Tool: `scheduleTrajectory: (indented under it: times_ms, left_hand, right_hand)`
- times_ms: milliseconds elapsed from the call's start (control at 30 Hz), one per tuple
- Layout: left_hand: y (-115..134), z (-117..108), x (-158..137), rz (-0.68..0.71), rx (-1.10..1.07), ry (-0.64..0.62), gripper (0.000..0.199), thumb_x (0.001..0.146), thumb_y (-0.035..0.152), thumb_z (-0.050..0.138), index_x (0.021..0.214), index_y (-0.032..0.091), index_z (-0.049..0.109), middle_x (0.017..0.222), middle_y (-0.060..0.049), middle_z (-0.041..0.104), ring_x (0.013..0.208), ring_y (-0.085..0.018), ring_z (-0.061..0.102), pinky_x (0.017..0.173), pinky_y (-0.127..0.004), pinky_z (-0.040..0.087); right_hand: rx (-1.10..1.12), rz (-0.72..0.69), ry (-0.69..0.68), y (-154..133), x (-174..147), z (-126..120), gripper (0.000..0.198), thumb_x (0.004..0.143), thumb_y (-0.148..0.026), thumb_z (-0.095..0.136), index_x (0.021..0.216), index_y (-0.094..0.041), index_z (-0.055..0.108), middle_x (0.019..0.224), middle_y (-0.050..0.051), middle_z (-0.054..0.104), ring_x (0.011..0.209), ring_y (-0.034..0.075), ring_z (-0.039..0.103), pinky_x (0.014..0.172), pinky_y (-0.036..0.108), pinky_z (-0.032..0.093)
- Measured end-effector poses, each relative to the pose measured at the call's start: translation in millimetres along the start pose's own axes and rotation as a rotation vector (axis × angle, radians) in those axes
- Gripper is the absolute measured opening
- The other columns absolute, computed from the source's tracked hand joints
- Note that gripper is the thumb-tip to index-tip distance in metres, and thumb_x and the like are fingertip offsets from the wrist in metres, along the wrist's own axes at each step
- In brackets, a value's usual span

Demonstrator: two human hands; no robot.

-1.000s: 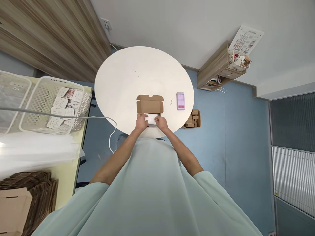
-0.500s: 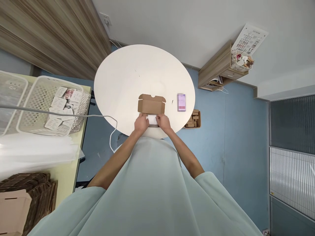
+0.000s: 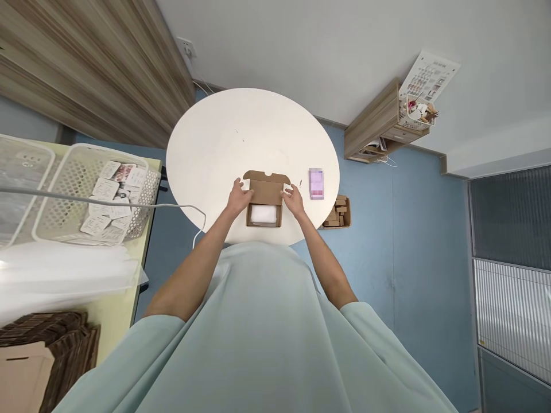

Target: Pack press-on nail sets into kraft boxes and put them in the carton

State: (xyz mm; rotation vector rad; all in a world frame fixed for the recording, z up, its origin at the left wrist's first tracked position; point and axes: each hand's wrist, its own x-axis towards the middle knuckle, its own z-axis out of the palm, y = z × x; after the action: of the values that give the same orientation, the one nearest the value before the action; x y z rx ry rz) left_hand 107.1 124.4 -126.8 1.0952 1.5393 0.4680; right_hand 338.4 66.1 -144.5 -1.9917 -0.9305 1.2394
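A small brown cardboard box (image 3: 266, 190) lies on the round table, its lid standing raised on the far side. Inside its tray lies a white wrapped item (image 3: 263, 214). My left hand (image 3: 240, 199) holds the left side flap of the lid, thumb on the inner face and fingers on the outside. At the opposite flap, my right hand (image 3: 293, 202) grips in the same way. Both side flaps are partly hidden by my fingers.
On the white table (image 3: 202, 143), a pink-purple card or packet (image 3: 316, 183) lies to the right. Beside the table on the floor is a carton of small boxes (image 3: 338, 212). At left, a side table carries white baskets (image 3: 90, 195), white sheets (image 3: 64, 275) and flattened cardboard (image 3: 47, 355).
My hands have moved from the white item in the tray up and outward to the lid's sides. The side flaps now bend inward. The white item lies untouched in the box.
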Motion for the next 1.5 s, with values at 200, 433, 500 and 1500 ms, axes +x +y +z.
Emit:
scheduleTrajectory:
  times_ms: [200, 433, 500, 1500]
  left_hand:
    - [10.9, -5.0, 2.8, 0.076, -0.044, -0.005, 0.101, 0.086, 0.023, 0.074, 0.176, 0.021, 0.027, 0.171, -0.022, 0.047, 0.135, -0.033, 0.068, 0.12, -0.05, 0.049]
    - [17.1, -3.4, -6.0, 0.162, -0.069, -0.028, 0.087, 0.087, 0.023, 0.071, 0.168, 0.019, 0.04, 0.157, -0.02, 0.061, 0.128, -0.031, 0.071, 0.115, -0.052, 0.055]
    - [15.6, -1.4, -11.7, 0.188, -0.066, -0.02, 0.081, 0.087, 0.023, 0.07, 0.164, 0.018, 0.046, 0.153, -0.019, 0.063, 0.127, -0.031, 0.071, 0.115, -0.052, 0.055]
    - [17.9, -4.5, -26.5, 0.241, 0.092, -0.054, 0.057, 0.094, 0.031, 0.067, 0.149, 0.018, 0.063, 0.155, -0.017, 0.061, 0.128, -0.029, 0.07, 0.118, -0.049, 0.054]
  right_hand:
    - [0.071, -0.061, 0.016, -14.7, 7.4, -8.6, 0.082, 0.098, -0.039, 0.074, 0.169, -0.022, 0.035, 0.152, 0.016, 0.068, 0.125, 0.027, 0.074, 0.117, 0.047, 0.057]
    - [0.12, -0.202, 0.021, -14.2, -1.2, -14.9, 0.067, 0.095, -0.057, 0.077, 0.15, -0.026, 0.056, 0.142, 0.013, 0.071, 0.123, 0.026, 0.073, 0.116, 0.047, 0.057]
    - [0.135, -0.224, 0.024, -10.3, -9.4, -14.0, 0.067, 0.095, -0.06, 0.076, 0.149, -0.026, 0.057, 0.142, 0.014, 0.07, 0.127, 0.027, 0.071, 0.116, 0.047, 0.057]
    - [0.077, -0.278, -0.06, -17.2, -28.8, -29.3, 0.066, 0.098, -0.052, 0.071, 0.154, -0.022, 0.056, 0.157, 0.016, 0.061, 0.143, 0.027, 0.064, 0.117, 0.041, 0.057]
